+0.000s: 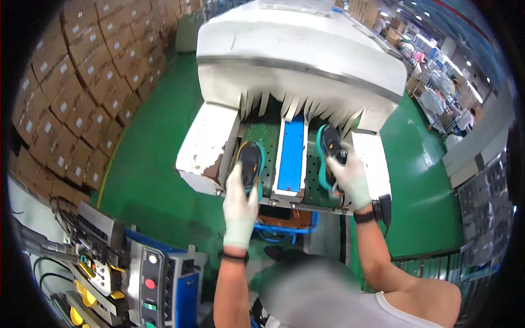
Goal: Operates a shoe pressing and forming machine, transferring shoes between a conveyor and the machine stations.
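Your left hand (pixel 239 188), centre of the frame, has its grip pinching the near end of the left shoe (pixel 250 162), dark with a teal sole. Your right hand (pixel 350 172), right of centre, has its grip pinching the outer side of the right shoe (pixel 329 143). Each shoe is over its own green channel of the white machine (pixel 301 41). Ahead of the left toe, a stretch of perforated bed (pixel 261 131) runs up to the hanging strips (pixel 322 108); the right toe sits close to them, contact unclear. The blue-topped divider (pixel 291 156) stands between your hands, with narrow gaps to both shoes. Your right hand is near the white right ledge (pixel 373 169). Green floor (pixel 150 147) borders the machine left and right.
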`<action>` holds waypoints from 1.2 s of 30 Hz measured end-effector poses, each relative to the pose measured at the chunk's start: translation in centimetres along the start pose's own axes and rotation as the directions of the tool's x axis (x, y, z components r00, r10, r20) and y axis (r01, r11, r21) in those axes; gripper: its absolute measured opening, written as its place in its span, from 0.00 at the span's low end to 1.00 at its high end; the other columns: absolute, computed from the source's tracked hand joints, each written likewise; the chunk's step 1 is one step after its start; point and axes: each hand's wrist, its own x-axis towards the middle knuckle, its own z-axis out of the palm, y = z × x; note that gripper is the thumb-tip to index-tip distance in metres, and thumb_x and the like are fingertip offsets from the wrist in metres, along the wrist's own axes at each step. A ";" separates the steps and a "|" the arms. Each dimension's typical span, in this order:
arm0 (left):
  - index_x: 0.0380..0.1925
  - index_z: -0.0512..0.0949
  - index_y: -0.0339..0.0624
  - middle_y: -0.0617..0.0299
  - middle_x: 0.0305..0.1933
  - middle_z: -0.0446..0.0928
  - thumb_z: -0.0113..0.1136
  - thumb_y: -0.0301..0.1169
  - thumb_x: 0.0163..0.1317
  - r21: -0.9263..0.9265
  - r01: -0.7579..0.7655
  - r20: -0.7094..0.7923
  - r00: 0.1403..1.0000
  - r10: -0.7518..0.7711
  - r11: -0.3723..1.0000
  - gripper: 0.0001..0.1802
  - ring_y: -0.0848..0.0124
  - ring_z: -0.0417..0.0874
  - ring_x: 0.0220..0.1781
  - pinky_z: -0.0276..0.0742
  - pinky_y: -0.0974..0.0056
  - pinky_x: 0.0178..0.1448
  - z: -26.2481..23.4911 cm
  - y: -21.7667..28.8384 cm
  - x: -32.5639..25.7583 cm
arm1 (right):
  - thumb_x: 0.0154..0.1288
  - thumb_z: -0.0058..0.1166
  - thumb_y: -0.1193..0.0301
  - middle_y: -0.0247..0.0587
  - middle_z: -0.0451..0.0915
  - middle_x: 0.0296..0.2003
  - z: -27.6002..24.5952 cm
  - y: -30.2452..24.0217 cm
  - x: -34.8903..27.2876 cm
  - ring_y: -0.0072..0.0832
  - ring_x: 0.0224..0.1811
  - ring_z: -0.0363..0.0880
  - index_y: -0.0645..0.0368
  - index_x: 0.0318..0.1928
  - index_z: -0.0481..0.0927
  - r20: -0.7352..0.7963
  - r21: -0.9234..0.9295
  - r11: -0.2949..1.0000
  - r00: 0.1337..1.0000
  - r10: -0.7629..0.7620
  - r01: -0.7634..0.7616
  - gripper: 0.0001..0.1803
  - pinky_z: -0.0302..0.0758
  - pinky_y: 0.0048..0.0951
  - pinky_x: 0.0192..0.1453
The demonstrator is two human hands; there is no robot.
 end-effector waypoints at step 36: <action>0.54 0.80 0.35 0.46 0.56 0.80 0.81 0.41 0.55 -0.131 0.926 -0.598 -0.359 -0.716 -0.355 0.32 0.45 0.85 0.57 0.83 0.45 0.61 -30.7 8.8 -98.8 | 0.74 0.61 0.59 0.63 0.80 0.64 21.8 -21.5 -66.5 0.51 0.69 0.80 0.68 0.69 0.76 0.706 0.683 0.537 -0.636 -0.312 0.495 0.32 0.76 0.42 0.74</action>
